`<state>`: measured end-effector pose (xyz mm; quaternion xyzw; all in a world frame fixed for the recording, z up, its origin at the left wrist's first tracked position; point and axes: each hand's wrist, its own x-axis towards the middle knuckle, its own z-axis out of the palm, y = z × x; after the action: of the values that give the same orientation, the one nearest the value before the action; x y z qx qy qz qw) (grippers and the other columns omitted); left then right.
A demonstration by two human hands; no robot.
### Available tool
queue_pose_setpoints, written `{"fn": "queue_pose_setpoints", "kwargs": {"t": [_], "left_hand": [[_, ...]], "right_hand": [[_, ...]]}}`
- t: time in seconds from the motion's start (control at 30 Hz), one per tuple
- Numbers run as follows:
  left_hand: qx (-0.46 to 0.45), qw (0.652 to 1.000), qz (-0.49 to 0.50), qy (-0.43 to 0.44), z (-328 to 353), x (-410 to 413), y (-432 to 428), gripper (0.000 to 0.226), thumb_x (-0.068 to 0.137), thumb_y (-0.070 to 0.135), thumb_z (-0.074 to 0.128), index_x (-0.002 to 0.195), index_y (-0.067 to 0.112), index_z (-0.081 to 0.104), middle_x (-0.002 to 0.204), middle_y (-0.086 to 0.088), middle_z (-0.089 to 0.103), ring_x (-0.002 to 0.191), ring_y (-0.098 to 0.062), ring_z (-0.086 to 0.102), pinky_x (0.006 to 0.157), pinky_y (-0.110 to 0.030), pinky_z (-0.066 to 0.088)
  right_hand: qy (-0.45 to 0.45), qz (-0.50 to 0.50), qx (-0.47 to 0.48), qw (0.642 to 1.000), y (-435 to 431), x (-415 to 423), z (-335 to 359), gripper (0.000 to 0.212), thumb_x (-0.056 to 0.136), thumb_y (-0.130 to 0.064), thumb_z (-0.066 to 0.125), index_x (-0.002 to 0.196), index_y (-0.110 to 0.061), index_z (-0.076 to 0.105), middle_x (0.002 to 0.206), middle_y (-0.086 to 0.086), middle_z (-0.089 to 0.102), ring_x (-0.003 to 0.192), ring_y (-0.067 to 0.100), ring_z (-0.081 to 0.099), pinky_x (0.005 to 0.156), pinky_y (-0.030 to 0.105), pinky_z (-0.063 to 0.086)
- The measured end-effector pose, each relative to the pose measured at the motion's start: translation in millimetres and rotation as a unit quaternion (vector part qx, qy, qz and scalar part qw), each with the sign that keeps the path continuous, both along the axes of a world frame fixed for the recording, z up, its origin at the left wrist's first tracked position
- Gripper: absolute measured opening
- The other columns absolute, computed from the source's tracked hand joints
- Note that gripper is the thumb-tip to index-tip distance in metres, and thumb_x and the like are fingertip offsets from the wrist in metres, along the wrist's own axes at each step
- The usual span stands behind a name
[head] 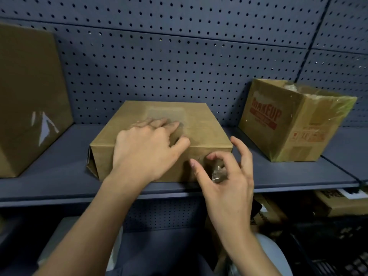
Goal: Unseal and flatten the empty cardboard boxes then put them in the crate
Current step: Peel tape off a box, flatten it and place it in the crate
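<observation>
We count three cardboard boxes on one dark blue shelf [59, 176]. The low box [205, 126] in the middle is the one being worked on, and it sits at the shelf's front edge with a clear tape patch [165, 113] on its top. Well to the left of the low box stands a taller plain box [29, 96]. To its right, apart from it, a box with red print [278, 126] sits turned at an angle with its top open.

We see two hands, held apart. The left hand [147, 148] lies flat on top of the low box, its straight fingers spread and reaching the tape patch. The right hand [229, 182] is at the low box's front face, where its forefinger curls round a crumpled strip of tape [218, 173] while its other fingers stand loose.

Behind the low box rises a dark blue pegboard wall [179, 56]. Below and to its right, under the shelf, we make out more cardboard [338, 204] in dim light.
</observation>
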<state>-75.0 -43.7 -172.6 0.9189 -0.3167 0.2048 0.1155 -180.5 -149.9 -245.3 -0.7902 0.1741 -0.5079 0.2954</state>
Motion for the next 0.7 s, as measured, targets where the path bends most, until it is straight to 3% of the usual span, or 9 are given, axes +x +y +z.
{"fn": "queue_pose_setpoints", "kwargs": {"t": [0.2, 0.3, 0.4, 0.47, 0.6, 0.7], "left_hand": [[-0.001, 1.0, 0.002, 0.004, -0.1, 1.7, 0.4, 0.057, 0.095, 0.064, 0.023, 0.148, 0.047, 0.036, 0.157, 0.02, 0.033, 0.146, -0.011, 0.029, 0.109, -0.032, 0.032], [0.002, 1.0, 0.001, 0.006, 0.3, 1.6, 0.2, 0.058, 0.095, 0.064, 0.023, 0.148, 0.047, 0.036, 0.157, 0.019, 0.032, 0.146, -0.012, 0.029, 0.11, -0.033, 0.032], [0.002, 1.0, 0.004, 0.006, 0.4, -0.3, 0.2, 0.057, 0.095, 0.064, 0.023, 0.148, 0.047, 0.036, 0.157, 0.019, 0.032, 0.146, -0.012, 0.029, 0.11, -0.032, 0.032], [0.0, 1.0, 0.003, 0.006, 0.8, 0.0, 0.1, 0.057, 0.095, 0.064, 0.023, 0.148, 0.047, 0.035, 0.158, 0.019, 0.031, 0.146, -0.012, 0.029, 0.11, -0.032, 0.031], [0.0, 1.0, 0.003, 0.0, 0.3, 0.3, 0.1, 0.057, 0.096, 0.064, 0.023, 0.148, 0.047, 0.035, 0.157, 0.018, 0.032, 0.146, -0.013, 0.03, 0.11, -0.031, 0.032], [-0.002, 1.0, 0.004, -0.004, -0.2, 0.0, 0.4, 0.056, 0.096, 0.063, 0.024, 0.148, 0.047, 0.036, 0.157, 0.018, 0.033, 0.145, -0.012, 0.031, 0.109, -0.031, 0.033]], "right_hand": [[-0.034, -0.006, -0.028, 0.999, 3.9, 6.4, -6.5, 0.011, 0.087, -0.031, 0.073, 0.085, -0.02, 0.071, 0.149, 0.006, 0.04, 0.104, -0.018, 0.04, 0.072, 0.017, 0.034], [-0.026, -0.007, -0.025, 0.999, 5.2, 7.0, -8.7, 0.008, 0.088, -0.024, 0.072, 0.084, -0.017, 0.07, 0.149, 0.011, 0.039, 0.107, -0.015, 0.035, 0.076, 0.005, 0.031], [-0.013, -0.001, -0.005, 1.0, 4.1, 7.2, -7.4, 0.007, 0.088, -0.021, 0.072, 0.083, -0.018, 0.068, 0.148, 0.007, 0.038, 0.1, -0.034, 0.032, 0.082, -0.01, 0.02], [-0.015, 0.002, 0.014, 1.0, 2.6, 7.9, -6.0, 0.009, 0.085, -0.021, 0.074, 0.081, -0.02, 0.066, 0.146, 0.003, 0.04, 0.102, -0.039, 0.028, 0.083, -0.01, 0.019], [-0.03, 0.005, 0.034, 0.999, 2.3, 9.3, -6.0, 0.009, 0.083, -0.025, 0.075, 0.086, -0.021, 0.067, 0.146, -0.002, 0.04, 0.112, -0.03, 0.032, 0.086, -0.008, 0.021], [-0.046, 0.005, 0.023, 0.999, 3.1, 11.4, -9.4, 0.007, 0.086, -0.016, 0.074, 0.086, -0.02, 0.069, 0.148, 0.001, 0.039, 0.12, -0.027, 0.029, 0.091, -0.006, 0.02]]}}
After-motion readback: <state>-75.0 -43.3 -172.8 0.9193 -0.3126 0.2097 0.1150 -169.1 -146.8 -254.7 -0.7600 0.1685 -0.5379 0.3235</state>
